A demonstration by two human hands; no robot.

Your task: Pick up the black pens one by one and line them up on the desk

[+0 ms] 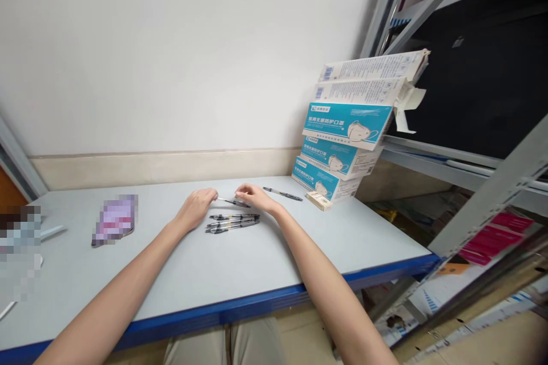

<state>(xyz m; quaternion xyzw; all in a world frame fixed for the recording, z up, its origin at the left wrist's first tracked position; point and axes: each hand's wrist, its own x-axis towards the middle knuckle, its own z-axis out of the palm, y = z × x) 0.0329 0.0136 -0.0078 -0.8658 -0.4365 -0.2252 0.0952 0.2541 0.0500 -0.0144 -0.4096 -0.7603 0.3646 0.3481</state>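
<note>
My left hand (197,206) and my right hand (254,196) rest on the grey table (180,274), both pinching one black pen (232,202) held between them, the left at its left end, the right at its right end. Just in front of the hands lie three more black pens (232,222) side by side. A single black pen (282,194) lies apart, farther back on the right.
A leaning stack of teal and white mask boxes (346,142) stands at the back right of the table, against a metal shelf frame (488,194). A blurred purple item (115,218) lies on the left. The table has a blue front edge (257,303).
</note>
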